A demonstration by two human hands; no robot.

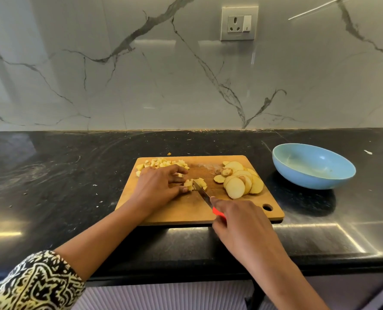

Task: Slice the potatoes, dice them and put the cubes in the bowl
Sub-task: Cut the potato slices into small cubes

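A wooden cutting board (186, 211) lies on the black counter. My left hand (161, 185) holds a small stack of potato pieces (197, 184) at the board's middle, fingers curled around them. My right hand (242, 224) grips a red-handled knife (202, 193), its blade resting in those pieces. A pile of potato cubes (162, 164) sits at the board's far left corner. Round potato slices (239, 181) overlap on the board's right side. A blue bowl (313, 173) stands to the right of the board and looks empty.
The black counter (62, 175) stretches left and right of the board, with small crumbs on it. A marble wall with a socket (239, 23) rises behind. The counter's front edge runs just below the board.
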